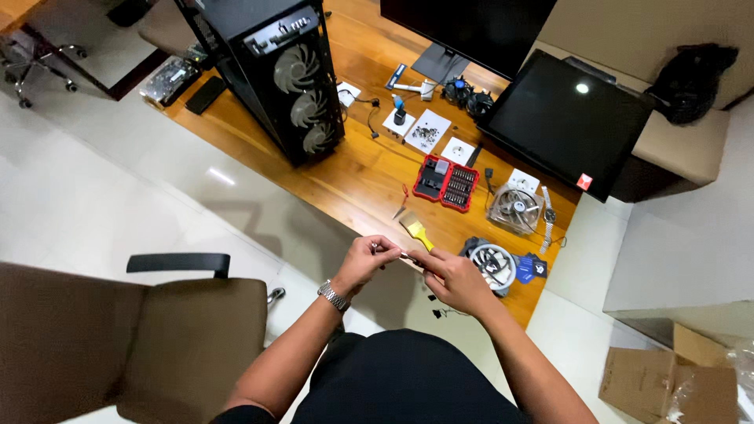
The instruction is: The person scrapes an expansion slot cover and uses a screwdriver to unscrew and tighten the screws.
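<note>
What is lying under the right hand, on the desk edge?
Beside the right hand a round fan with a white ring lies on the desk. The hand covers the fan's near-left part. Small black clips show below the hand.

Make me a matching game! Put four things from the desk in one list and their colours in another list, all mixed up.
Things:
1. screwdriver bit case
2. small brush
3. computer tower
4. wristwatch

Colours:
a. silver
b. black
c. red
d. yellow handle

Right pairs: 1-c, 2-d, 3-b, 4-a. The wristwatch sits on the left hand; the rest stand or lie on the wooden desk.
</note>
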